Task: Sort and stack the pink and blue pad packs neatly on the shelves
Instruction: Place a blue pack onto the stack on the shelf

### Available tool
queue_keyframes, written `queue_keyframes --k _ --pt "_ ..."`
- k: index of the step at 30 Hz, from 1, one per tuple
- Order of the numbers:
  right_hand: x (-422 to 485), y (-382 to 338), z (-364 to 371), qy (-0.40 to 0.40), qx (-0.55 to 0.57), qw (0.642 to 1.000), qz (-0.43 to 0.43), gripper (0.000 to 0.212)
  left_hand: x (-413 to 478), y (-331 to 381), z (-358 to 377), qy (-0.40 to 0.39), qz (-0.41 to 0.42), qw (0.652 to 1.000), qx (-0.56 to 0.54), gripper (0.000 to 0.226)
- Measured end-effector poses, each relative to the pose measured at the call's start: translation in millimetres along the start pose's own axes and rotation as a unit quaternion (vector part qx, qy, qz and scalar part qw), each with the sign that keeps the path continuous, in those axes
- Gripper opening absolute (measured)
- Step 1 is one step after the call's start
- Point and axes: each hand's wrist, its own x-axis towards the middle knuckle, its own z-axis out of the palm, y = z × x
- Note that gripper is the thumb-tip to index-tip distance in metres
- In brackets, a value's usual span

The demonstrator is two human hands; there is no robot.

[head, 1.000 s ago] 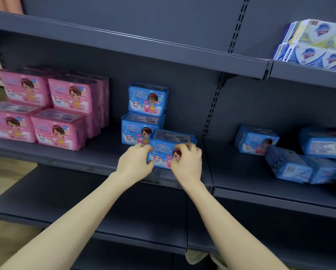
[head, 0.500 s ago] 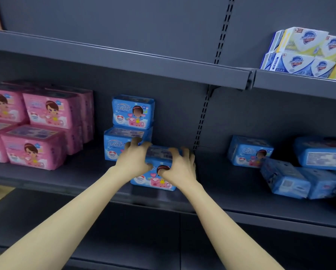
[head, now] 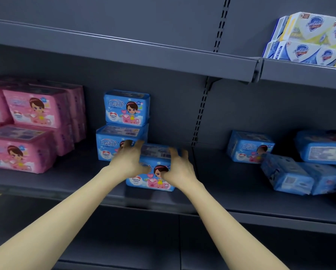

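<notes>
The blue pack (head: 150, 181) sat on the shelf (head: 217, 184), just right of and in front of the blue stack (head: 124, 121), its long axis running along the shelf edge; the left grip (head: 131, 162) clasped its left end and the right grip (head: 179, 169) its right end, fingers curled over the top, thumbs on the printed front; the left grip lay nearer the stack, so the pack probably needed sliding back beside it; it looked a soft, glossy, film-wrapped block; pink packs (head: 30, 114) stood well left of the stack, loose blue packs (head: 288, 172) well right.
</notes>
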Motion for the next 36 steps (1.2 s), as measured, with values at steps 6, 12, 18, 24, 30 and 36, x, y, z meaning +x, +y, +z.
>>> queue_keyframes --k 6,12,18,24,30,36 --pt "3 -5 -1 -0.008 0.021 0.999 0.040 0.075 2 -12 -3 -0.001 0.003 1.000 -0.013 0.093" --pt "-3 -14 6 0.022 -0.031 0.998 0.042 0.070 2 -11 -2 0.014 0.031 0.999 -0.023 0.084" --pt "-1 -18 14 0.031 -0.076 0.996 0.028 0.071 -2 -6 0 0.038 0.088 0.995 -0.005 0.079" --pt "3 -11 10 0.051 -0.064 0.996 0.041 0.070 8 4 -1 0.045 0.126 0.990 0.034 0.061" --pt "12 -3 1 0.066 -0.044 0.996 0.041 0.064 24 9 3 0.035 0.141 0.989 0.015 0.062" --pt "24 8 2 0.067 -0.040 0.996 0.040 0.058 41 9 11 0.037 0.153 0.988 0.000 0.062"
